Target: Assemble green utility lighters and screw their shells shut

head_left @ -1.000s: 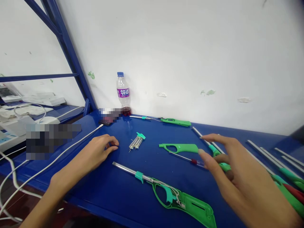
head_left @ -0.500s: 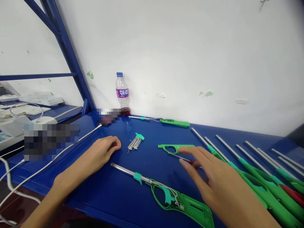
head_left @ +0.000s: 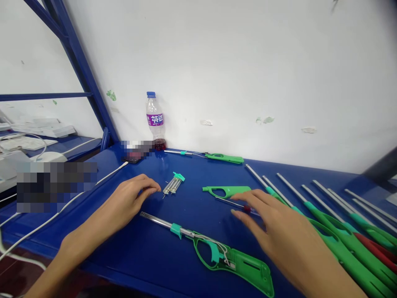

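My left hand (head_left: pixel 132 196) rests on the table with thumb and fingertips pressed together; nothing shows between them. Just right of its fingertips lie several small clear tubes with metal pins and a teal piece (head_left: pixel 174 183). My right hand (head_left: pixel 273 223) is open, thumb and index finger apart over a thin screwdriver (head_left: pixel 247 208) with a red-and-clear handle. Past that screwdriver lies a green half shell (head_left: pixel 231 191) of a lighter. Nearer me, an opened green lighter (head_left: pixel 229 260) shows its wires, teal trigger and metal tube.
Several assembled long lighters (head_left: pixel 338 240) lie side by side at the right, one red. Another opened green lighter (head_left: pixel 223 158) lies along the wall beside a drink bottle (head_left: pixel 156 124). A phone (head_left: pixel 132 159) with a white cable (head_left: pixel 107 180) lies at the left.
My left hand has moved slightly right, its fingertips closer to the clear tubes. My right hand stays open near the screwdriver. The view has shifted a little.
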A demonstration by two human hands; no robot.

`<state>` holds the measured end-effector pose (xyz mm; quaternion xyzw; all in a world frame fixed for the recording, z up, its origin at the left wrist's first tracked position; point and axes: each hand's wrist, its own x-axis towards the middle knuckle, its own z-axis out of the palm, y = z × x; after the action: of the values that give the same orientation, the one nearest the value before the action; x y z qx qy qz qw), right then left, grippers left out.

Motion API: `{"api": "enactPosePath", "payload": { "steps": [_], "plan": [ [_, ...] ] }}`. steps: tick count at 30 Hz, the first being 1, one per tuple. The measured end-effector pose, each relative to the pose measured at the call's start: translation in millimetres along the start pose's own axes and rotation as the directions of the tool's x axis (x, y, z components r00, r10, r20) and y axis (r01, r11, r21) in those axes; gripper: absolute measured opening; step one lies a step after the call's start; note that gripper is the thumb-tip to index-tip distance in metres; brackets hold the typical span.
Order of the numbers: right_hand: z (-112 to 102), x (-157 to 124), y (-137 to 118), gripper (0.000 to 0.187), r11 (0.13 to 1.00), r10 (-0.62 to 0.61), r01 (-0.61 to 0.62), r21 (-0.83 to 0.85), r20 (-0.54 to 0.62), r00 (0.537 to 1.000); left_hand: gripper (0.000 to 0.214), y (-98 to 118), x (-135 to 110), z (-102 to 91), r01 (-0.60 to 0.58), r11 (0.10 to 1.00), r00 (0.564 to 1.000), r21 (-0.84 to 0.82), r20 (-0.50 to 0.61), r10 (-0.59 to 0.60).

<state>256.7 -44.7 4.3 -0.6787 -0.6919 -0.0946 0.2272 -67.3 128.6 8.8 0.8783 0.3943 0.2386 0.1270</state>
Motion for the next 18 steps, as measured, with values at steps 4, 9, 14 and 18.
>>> {"api": "enactPosePath", "payload": {
  "steps": [4,9,14,18],
  "plan": [
    [9,-1,18,0.028,0.994,0.027,-0.021,-0.108,0.058,0.998,0.040,-1,1,1.8,-0.004,1.000,1.000,-0.001,-0.001,0.004],
    [8,0,23,0.034,0.999,0.025,-0.018,-0.037,0.204,0.979,0.039,-4,2,4.9,-0.010,1.000,1.000,0.008,0.014,0.010],
    [9,-1,13,0.032,0.999,0.030,-0.026,-0.023,0.177,0.984,0.040,-3,2,6.3,-0.011,0.999,1.000,0.030,0.026,0.011],
    [9,0,11,0.032,1.000,0.026,-0.027,0.002,0.182,0.983,0.039,-1,1,8.5,-0.005,0.999,1.000,0.043,0.031,0.004]
  ]
}}
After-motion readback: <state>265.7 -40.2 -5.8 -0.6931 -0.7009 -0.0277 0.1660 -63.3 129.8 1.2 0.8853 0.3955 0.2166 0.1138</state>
